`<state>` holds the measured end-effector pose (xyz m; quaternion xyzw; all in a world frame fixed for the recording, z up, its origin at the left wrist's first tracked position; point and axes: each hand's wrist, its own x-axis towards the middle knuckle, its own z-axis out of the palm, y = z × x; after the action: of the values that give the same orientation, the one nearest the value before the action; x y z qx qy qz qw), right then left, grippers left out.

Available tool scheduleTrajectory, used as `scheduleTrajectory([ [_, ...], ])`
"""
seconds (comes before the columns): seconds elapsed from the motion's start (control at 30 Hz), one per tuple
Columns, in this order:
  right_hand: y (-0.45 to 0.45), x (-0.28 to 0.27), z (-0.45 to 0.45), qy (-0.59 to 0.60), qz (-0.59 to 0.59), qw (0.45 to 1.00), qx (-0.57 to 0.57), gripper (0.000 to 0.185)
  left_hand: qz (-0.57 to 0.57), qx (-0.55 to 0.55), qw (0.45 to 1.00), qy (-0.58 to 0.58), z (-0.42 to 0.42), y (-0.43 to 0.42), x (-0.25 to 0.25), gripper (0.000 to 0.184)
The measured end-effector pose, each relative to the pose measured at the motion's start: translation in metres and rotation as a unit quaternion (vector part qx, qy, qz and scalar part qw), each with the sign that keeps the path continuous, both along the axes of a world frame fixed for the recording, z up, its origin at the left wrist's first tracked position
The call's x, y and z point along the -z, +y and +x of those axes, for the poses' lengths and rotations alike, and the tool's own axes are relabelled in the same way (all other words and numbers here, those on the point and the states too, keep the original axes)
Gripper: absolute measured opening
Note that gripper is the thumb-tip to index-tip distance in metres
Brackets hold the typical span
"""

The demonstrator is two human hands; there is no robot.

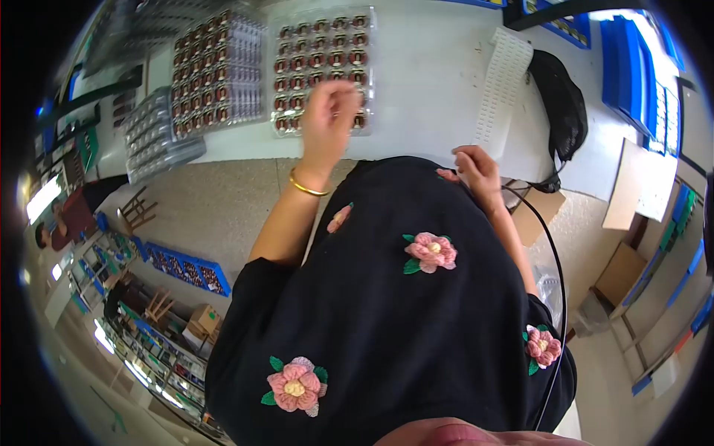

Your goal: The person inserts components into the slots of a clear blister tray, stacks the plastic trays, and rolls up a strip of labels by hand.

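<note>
My left hand, a gold bangle at its wrist, hovers over the near part of a clear plastic tray. Its fingers are loosely bent and apart, a little blurred, and I see nothing held in them. Rows of small round parts, reddish-brown and metallic, fill the tray. My right hand is at the table's front edge, close to my black top. Its fingers are curled together, and whatever they may hold is hidden.
Left of the tray rises a stack of filled clear trays, with more clear trays beside it. On the white table lie a perforated white strip and a black bag. Blue bins stand right. A person is far left.
</note>
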<state>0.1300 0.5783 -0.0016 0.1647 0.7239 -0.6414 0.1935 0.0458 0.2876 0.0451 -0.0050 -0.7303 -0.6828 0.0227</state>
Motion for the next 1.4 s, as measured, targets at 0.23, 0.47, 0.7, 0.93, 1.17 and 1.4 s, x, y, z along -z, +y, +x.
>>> scheduleTrajectory([
  [0.23, -0.023, -0.225, -0.082, 0.569, -0.092, 0.813, -0.085, 0.032, -0.036, 0.077, 0.871, 0.485, -0.044, 0.027, -0.187, 0.031],
  [0.47, 0.001, -0.291, -0.122, 0.736, -0.103, 0.657, -0.128, 0.034, -0.237, 0.226, 0.691, 0.645, -0.039, 0.008, -0.312, 0.032],
  [0.7, 0.020, -0.305, -0.120, 0.763, -0.086, 0.626, -0.139, 0.037, -0.351, 0.271, 0.647, 0.620, -0.002, 0.010, -0.350, 0.034],
  [0.93, 0.028, -0.310, -0.123, 0.784, -0.093, 0.600, -0.129, 0.040, -0.353, 0.207, 0.655, 0.634, 0.020, 0.005, -0.354, 0.036],
  [1.17, 0.016, -0.273, -0.137, 0.742, -0.049, 0.668, 0.009, 0.043, -0.227, -0.029, 0.837, 0.497, 0.017, -0.026, -0.263, 0.038],
  [1.4, -0.060, -0.068, -0.072, 0.307, 0.158, 0.935, -0.078, 0.035, -0.059, -0.279, 0.956, -0.073, 0.049, -0.103, -0.007, 0.014],
])
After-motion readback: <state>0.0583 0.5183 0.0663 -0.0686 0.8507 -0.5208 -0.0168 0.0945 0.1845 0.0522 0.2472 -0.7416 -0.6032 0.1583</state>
